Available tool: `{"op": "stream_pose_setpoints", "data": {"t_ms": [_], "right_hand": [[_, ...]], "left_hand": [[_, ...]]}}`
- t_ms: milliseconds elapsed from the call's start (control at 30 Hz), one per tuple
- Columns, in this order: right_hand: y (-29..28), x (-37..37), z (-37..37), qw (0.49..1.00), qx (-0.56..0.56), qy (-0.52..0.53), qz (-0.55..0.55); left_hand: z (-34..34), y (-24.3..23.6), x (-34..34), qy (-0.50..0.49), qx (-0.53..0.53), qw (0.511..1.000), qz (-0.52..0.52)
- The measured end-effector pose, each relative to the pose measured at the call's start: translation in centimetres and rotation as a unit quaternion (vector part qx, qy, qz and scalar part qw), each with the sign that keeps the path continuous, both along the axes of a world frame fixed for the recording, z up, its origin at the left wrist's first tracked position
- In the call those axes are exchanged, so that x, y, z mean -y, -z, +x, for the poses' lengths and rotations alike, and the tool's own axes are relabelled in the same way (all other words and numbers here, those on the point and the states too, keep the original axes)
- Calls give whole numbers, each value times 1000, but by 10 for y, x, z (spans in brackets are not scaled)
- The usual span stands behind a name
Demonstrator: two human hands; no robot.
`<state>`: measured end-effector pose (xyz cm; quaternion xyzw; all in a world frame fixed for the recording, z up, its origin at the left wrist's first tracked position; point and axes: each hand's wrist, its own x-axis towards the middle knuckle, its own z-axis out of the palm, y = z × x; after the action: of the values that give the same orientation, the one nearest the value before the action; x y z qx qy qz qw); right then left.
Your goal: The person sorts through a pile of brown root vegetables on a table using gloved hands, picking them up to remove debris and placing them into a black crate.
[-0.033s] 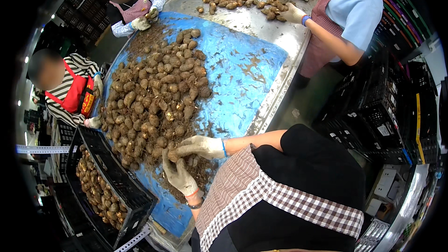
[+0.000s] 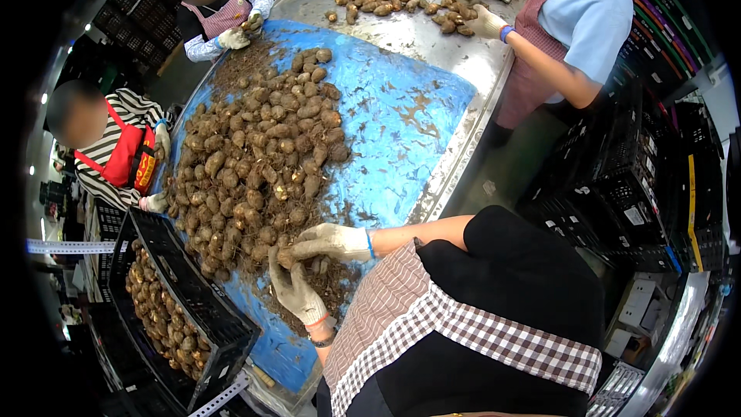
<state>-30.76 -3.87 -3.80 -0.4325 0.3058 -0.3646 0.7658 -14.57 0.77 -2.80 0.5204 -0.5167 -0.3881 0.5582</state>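
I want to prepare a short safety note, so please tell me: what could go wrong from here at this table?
The brown tuber held between the gloved left hand and right hand could slip, since both gloves look soiled. Loose tubers heaped in the pile might roll if disturbed. Soil scattered on the blue sheet may spread further onto the metal tabletop.
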Motion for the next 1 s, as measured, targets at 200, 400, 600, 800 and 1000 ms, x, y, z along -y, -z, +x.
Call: {"op": "stream_pose_setpoints", "data": {"t_ms": [200,400,600,800,1000], "right_hand": [[-38,3,-12,924,-248,127,-261],[-41,0,-8,899,-283,117,-313],[-33,2,1,873,-275,152,-372],[-24,13,7,838,-307,178,-415],[0,33,-15,815,-428,167,-353]], "left_hand": [[2,-5,-3,18,-6,1000,18],[0,2,-4,6,-125,989,77],[3,8,-4,9,-102,993,63],[-5,-6,-5,2,-70,995,67],[9,-9,-5,96,-244,960,100]]}}
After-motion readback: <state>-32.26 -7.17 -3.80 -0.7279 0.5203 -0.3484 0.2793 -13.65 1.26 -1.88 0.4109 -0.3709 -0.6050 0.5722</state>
